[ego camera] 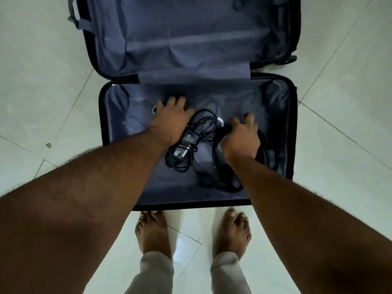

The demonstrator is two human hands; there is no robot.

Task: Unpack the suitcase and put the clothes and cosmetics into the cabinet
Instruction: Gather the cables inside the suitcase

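So you're standing barefoot on a pale tiled floor with the suitcase lying wide open right in front of your toes, both halves flat, grey-blue lining showing in each. The far half looks like just lining and a strap across it, with a fabric flap draped over the hinge between the halves. The near half is where both your arms are reaching down. Your left hand is down flat-ish on the lining, fingers spread and fairly straight, the heel of it right up against a black power brick with a white label, but I can't tell if your thumb is actually hooked on it, so call it resting there rather than gripping. Your right hand is curled around something black, looks like part of the cable bundle that loops out from the brick, with a small white tie just beside your fingers. More black cord trails toward you and ends in a plug near the front wall of the case. There's also a bit of white ring poking out by your left fingers, too hidden to say what it is. No clothes or cosmetics that I can make out.
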